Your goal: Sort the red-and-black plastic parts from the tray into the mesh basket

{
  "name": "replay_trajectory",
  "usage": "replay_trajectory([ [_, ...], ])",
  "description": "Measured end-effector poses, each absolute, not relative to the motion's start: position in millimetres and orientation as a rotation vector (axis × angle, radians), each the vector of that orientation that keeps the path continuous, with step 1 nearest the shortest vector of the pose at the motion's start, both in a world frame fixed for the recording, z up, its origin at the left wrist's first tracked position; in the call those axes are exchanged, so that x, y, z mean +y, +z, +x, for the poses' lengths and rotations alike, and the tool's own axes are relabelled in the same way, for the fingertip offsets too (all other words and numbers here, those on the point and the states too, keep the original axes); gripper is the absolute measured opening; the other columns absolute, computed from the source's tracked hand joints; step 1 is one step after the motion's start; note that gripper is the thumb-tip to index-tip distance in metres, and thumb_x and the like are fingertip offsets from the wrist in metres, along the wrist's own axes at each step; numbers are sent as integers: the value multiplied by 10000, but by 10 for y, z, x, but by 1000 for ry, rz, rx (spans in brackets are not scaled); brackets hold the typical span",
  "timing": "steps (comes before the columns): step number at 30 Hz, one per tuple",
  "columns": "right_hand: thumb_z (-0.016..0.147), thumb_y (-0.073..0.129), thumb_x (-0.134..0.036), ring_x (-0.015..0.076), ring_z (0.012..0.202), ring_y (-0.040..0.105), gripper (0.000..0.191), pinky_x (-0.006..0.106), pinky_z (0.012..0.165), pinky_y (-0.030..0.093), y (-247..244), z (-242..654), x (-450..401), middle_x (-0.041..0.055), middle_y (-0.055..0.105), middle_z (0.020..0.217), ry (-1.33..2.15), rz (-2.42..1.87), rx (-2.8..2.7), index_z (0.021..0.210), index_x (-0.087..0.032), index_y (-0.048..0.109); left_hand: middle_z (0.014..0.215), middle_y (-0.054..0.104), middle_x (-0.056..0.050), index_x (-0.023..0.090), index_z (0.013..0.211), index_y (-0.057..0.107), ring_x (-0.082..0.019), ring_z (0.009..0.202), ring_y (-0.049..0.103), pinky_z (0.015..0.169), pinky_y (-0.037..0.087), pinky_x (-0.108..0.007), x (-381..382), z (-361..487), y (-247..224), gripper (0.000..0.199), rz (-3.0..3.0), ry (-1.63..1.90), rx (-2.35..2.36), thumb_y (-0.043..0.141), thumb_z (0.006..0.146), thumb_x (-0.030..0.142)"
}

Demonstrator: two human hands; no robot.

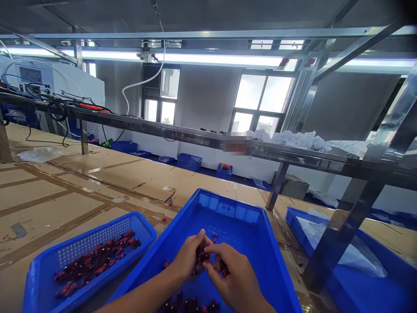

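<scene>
Left hand and right hand pinch a dark red part between their fingertips, low inside the blue tray; its long axis cannot be told. A blue basket of similar parts stands just beside the tray.

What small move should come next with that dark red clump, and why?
Probably tease one piece off the dark red clump between the left hand and right hand: pieces look bunched there, while single ones lie apart in the blue tray.

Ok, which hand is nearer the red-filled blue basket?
Left. The left hand is right of the basket, over the big blue tray; the right hand is farther right.
</scene>
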State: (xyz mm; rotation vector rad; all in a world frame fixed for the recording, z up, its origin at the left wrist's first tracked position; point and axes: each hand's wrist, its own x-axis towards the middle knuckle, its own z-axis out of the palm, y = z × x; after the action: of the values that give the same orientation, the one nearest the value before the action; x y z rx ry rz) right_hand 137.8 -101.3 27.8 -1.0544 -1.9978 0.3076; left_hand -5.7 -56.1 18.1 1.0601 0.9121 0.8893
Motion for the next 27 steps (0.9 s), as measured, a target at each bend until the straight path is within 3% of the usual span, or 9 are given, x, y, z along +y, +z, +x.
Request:
replay_trajectory([
  [3,766,657,-271,131,528,493,164,246,534,401,285,1364,-1032,-15,566,619,402,-1003,-1883,924,-228,663,464,432,36,180,606,485,-56,310,301,324,160,-169,-559,-53,190,653,1094,904,916,414,687,824],
  [7,766,600,-506,72,376,316,304,184,327,268,251,1343,-981,-66,419,542,1243,-846,-1259,809,-206,572,518,431,38,178,646,515,-56,331,308,329,125,-159,-547,-69,163,649,1085,836,900,390,714,811],
  [9,793,515,-557,59,356,293,357,165,272,178,221,1332,-938,-44,466,623,1592,-739,-988,827,-204,548,550,433,44,187,697,524,-50,343,297,339,111,-153,-542,-87,153,624,1052,805,897,388,731,795],
  [11,794,520,-555,52,347,302,361,167,264,157,192,1313,-901,-27,512,689,1678,-774,-972,849,-200,562,577,435,51,201,744,514,-46,359,293,353,103,-148,-538,-105,154,578,994,807,905,409,744,769],
  [15,762,656,-434,86,410,374,254,204,390,297,139,1259,-887,-50,474,535,1088,-1086,-1513,848,-196,675,579,402,63,209,780,497,-43,366,287,370,77,-147,-537,-121,188,527,925,813,941,441,753,733],
  [18,764,683,-299,141,532,494,206,246,527,372,105,1239,-920,-26,552,558,652,-1174,-1814,958,-243,720,584,397,58,188,788,536,-39,363,269,360,71,-156,-534,-119,200,596,974,804,953,418,736,770],
  [27,810,603,-199,156,601,610,211,248,577,451,169,1286,-1001,20,693,764,309,-1056,-2014,1008,-233,668,591,490,6,190,751,532,-55,386,317,362,76,-168,-561,-98,143,670,957,669,850,330,729,828],
])
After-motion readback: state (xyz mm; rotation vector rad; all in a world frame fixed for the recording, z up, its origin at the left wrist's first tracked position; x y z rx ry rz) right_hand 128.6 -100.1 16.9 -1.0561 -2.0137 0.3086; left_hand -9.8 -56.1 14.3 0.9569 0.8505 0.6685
